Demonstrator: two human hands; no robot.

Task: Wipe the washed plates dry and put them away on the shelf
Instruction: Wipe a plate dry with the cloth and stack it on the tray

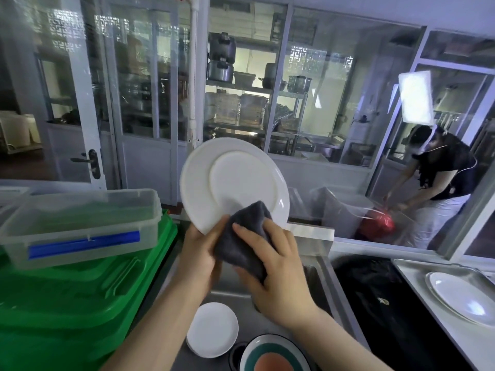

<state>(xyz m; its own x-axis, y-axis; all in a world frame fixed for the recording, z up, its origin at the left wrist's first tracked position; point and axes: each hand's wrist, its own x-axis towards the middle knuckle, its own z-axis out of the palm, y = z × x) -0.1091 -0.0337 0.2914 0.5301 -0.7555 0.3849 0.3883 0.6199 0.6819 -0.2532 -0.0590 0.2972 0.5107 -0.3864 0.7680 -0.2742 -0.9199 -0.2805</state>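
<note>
The green bin (67,303) at 8 o'clock is the biggest container, lid shut, so its contents cannot be told. On that lid rests a clear box (80,223) with a blue clasp, tilted; it looks empty, though the blurred plastic leaves that unsure. At 4 o'clock a black bag (380,295) lines an opening in the counter (345,247), and what lies inside is too dark to make out. At 3 o'clock a steel tray (417,274) holds one white plate (463,298) lying flat. At 6 o'clock the sink (233,295) holds a stack of small white plates (213,329) and, just beside it, a bowl (273,354) with a dark rim, teal band and orange centre, cut off by the lower edge. Above the sink, at the centre, a large white plate (233,180) is held nearly upright, its underside and foot ring facing the camera. The left hand (199,253) is closed on its lower edge at 6 o'clock. The right hand (278,271) grips a grey cloth (243,236), pressing it against the plate's lower right rim. At 2 o'clock, behind glass, another person (439,183) bends over a red bag (377,223). At 12 o'clock a shelf (257,89) behind glass carries pots and steel boxes.
</note>
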